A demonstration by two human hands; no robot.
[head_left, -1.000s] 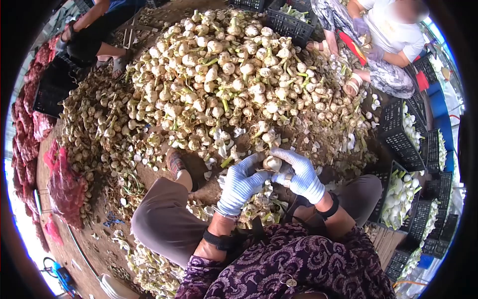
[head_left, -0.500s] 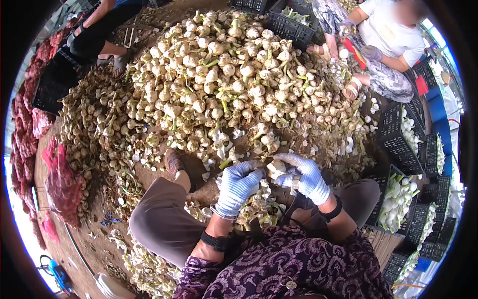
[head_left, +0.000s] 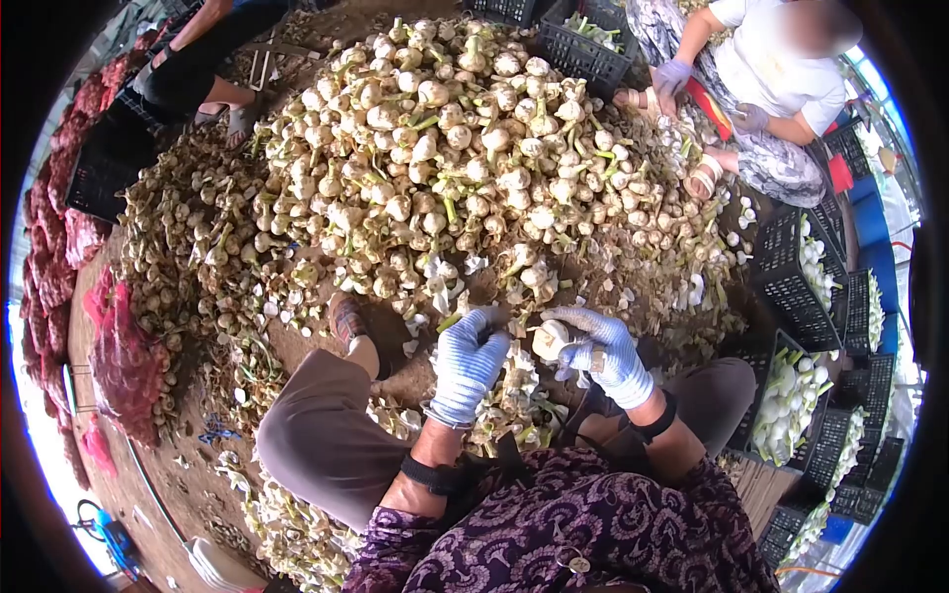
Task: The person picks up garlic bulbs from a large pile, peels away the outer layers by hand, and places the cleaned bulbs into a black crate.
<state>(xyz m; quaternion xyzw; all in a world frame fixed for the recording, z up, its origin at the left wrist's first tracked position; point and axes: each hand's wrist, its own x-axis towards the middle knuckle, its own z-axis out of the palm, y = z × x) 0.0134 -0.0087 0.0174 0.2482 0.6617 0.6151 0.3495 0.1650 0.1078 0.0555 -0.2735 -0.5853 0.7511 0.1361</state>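
Right hand (head_left: 603, 358), gloved in white and blue stripes, and it has a pale garlic bulb (head_left: 551, 339) gripped between thumb and fingers, held up above the lap. Just beside it, well within reach, the left hand (head_left: 470, 364) in a matching glove, fingers curled in; a dark blur sits at its tips, and whether it holds anything is hard to tell from here.

Below the wrists, papery peelings (head_left: 514, 415) are heaped between the person's bent knees, which hem in the space on both sides. Straight ahead, blocking the ground in front, rises the big one: a broad heap of unpeeled garlic (head_left: 435, 148), stalks poking out at all angles.

Over to the right, a black crate (head_left: 757, 358) of white bulbs stands near the knee, with another crate (head_left: 786, 282) behind it. Farther out, top right, a co-worker (head_left: 781, 74) sits in a white top and gloves at the edge of the heap. And away left, a red mesh sack (head_left: 124, 371) slumps on the floor, with a blue tool (head_left: 119, 544) near the bottom corner.
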